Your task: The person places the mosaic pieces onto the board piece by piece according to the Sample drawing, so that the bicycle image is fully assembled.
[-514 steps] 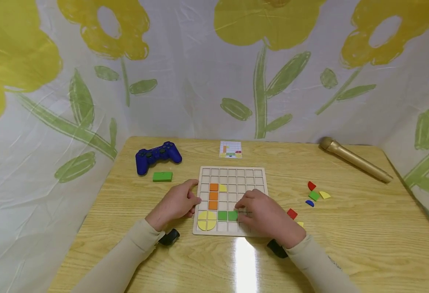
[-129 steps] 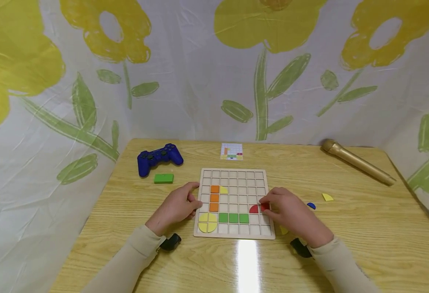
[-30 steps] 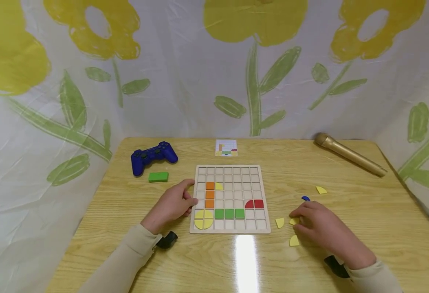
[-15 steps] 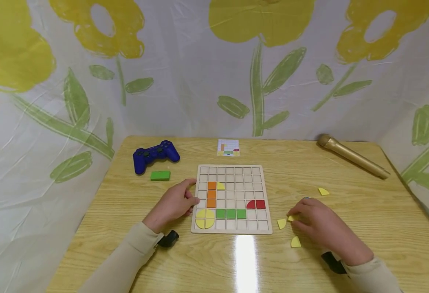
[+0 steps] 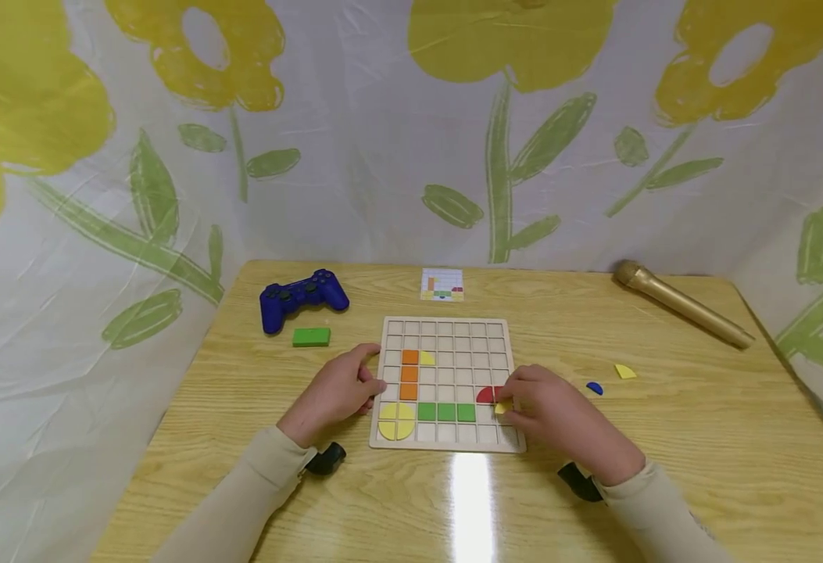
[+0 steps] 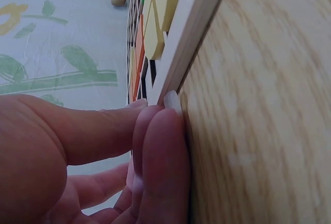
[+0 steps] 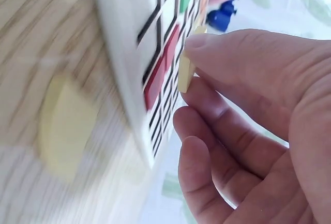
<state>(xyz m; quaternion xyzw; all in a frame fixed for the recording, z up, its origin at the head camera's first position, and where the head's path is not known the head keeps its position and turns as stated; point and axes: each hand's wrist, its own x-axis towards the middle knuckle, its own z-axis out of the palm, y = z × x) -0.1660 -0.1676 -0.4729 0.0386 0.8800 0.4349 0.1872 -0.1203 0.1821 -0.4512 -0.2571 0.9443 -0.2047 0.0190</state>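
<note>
In the head view my left hand (image 5: 334, 387) holds the left edge of a wooden grid board (image 5: 463, 375). The left wrist view has its thumb and curled fingertips against the board's rim (image 6: 178, 43). My right hand (image 5: 552, 407) pinches a yellow quarter-circle tile (image 7: 186, 69) by thumb and fingers, over the board's right side, just below two red tiles (image 5: 484, 395). Elsewhere on the board are a row of green tiles (image 5: 446, 412), a column of orange tiles (image 5: 409, 374) beside a yellow quarter (image 5: 427, 358), and a yellow circle of quarters (image 5: 396, 421).
Right of the board lie a blue tile (image 5: 595, 389) and a yellow quarter (image 5: 625, 371); another yellow quarter (image 7: 67, 125) shows in the right wrist view. Behind are a pattern card (image 5: 442, 285) and gold microphone (image 5: 681, 305). At left: blue game controller (image 5: 303, 299), green block (image 5: 311, 337).
My right hand has picked up a yellow quarter tile and carried it left over the board. Earlier, a third green tile and two red ones went onto the board. My left hand stays put.
</note>
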